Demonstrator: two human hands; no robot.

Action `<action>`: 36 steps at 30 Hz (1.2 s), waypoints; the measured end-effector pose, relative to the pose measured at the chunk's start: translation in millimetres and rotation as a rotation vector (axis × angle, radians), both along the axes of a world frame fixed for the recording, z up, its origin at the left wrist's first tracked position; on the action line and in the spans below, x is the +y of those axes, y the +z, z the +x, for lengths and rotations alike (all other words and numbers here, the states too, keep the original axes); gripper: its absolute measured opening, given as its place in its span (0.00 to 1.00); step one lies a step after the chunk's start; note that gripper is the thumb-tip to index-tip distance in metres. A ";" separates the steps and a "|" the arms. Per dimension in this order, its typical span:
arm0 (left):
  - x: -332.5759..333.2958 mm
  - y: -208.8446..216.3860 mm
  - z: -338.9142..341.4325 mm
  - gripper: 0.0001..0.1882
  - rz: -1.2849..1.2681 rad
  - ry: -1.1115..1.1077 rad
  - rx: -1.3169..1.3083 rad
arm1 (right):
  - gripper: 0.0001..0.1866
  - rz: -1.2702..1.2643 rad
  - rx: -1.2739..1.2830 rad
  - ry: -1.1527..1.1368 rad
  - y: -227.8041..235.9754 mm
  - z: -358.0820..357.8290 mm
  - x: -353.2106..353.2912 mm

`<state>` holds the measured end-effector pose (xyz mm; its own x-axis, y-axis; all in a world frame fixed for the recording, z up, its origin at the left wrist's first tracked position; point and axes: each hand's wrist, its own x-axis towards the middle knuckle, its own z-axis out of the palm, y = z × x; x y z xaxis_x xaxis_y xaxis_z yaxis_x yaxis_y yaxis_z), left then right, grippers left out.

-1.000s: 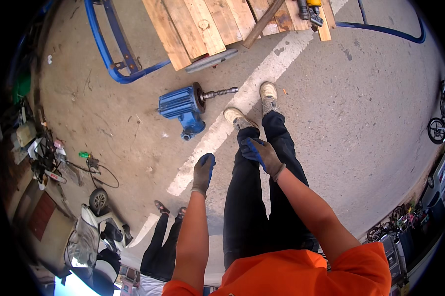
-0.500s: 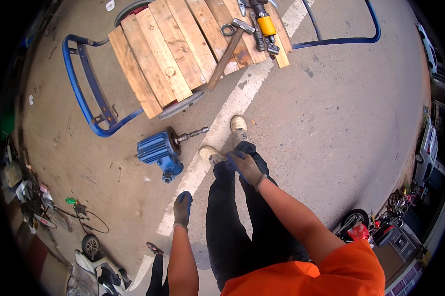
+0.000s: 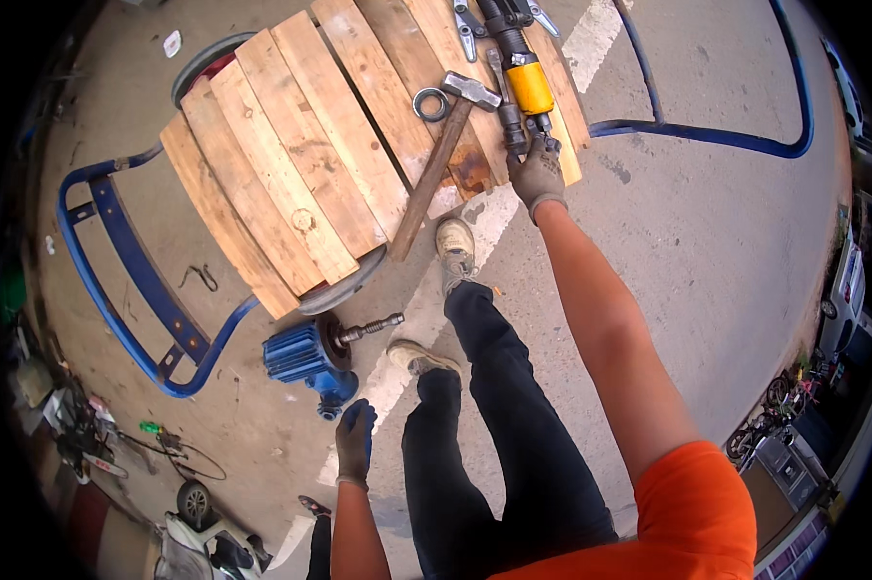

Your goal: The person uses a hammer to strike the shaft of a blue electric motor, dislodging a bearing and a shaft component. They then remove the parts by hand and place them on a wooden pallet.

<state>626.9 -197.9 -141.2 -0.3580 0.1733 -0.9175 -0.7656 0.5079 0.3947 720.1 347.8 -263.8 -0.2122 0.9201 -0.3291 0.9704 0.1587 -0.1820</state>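
My right hand [image 3: 537, 179], in a grey work glove, reaches to the plank top and closes on the lower end of a hydraulic puller [image 3: 530, 89] with a yellow body and metal jaws. Beside the puller lies a dark metal rod-like tool [image 3: 508, 111]. A sledgehammer [image 3: 436, 174] with a wooden handle rests slantwise on the planks, next to a metal ring [image 3: 430, 104]. My left hand [image 3: 355, 447], in a grey and blue glove, hangs low with fingers curled together; nothing shows in it. Near it on the ground sits a blue electric motor [image 3: 305, 358] with a stepped shaft.
The wooden planks [image 3: 291, 145] lie on a wheeled cart with blue tube frames [image 3: 131, 280] at both ends. My shoes [image 3: 454, 244] stand by a white ground line. Cables, a small wheel [image 3: 193, 501] and another person's foot [image 3: 313, 506] are at lower left; parked vehicles line the right.
My right hand has gone from in front of my legs out to the puller's end. The cart and motor appear nearer as I step forward. My left hand stays low.
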 end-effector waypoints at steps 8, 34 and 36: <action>133.0 -5.9 18.0 0.21 0.013 -0.118 -0.141 | 0.40 -0.189 -0.238 0.117 -28.4 -31.4 55.0; -18.5 44.4 7.3 0.16 0.169 0.046 -0.476 | 0.26 -0.989 0.424 0.220 162.9 27.0 -330.8; -36.7 36.4 6.3 0.17 0.075 0.035 -0.476 | 0.27 -0.602 0.626 -0.151 103.4 -3.9 -278.7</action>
<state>633.2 -234.6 -104.8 0.0921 0.2404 -0.9663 -0.8863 0.4620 0.0305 716.2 69.1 -160.4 -0.4062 0.6609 -0.6311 0.6670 -0.2577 -0.6991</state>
